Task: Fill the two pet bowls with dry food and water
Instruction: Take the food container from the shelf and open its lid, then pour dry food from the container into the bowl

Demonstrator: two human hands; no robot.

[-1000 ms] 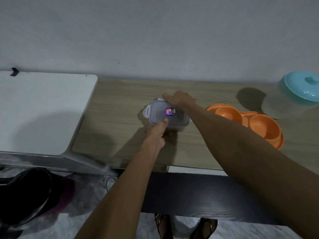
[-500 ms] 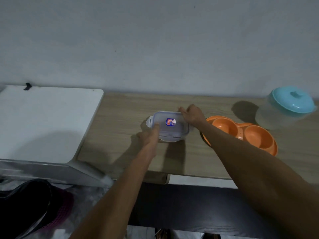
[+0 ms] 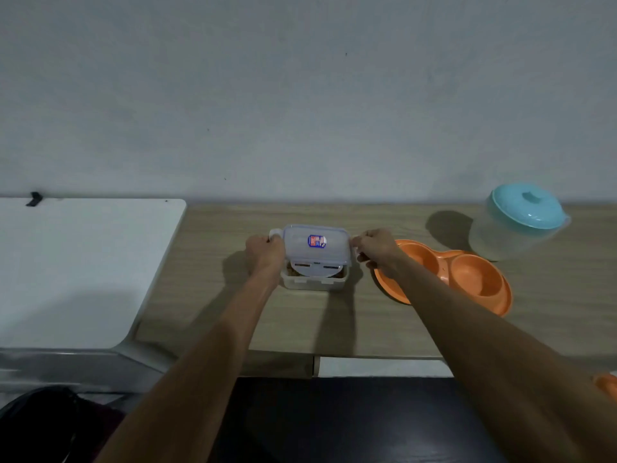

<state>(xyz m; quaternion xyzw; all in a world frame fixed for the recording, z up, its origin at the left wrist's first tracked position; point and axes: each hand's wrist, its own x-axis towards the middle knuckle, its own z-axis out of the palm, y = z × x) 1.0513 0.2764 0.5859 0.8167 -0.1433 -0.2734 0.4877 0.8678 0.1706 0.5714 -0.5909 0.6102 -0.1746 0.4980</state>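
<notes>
Both hands are on the lid (image 3: 315,243) of a small clear food container (image 3: 314,280) near the middle of the wooden table (image 3: 207,295). Her or his left hand (image 3: 265,253) grips the lid's left end, the right hand (image 3: 375,247) its right end, and the lid sits raised and tipped above the box, near edge lifted. Brownish dry food seems to show under it, though the view there is dim. Just right of the container lies the orange double pet bowl (image 3: 464,275), both cups bare, the right forearm crossing its near rim. Behind it stands a clear jug with a teal lid (image 3: 522,218). A white surface (image 3: 76,265) adjoins the table's left side.
</notes>
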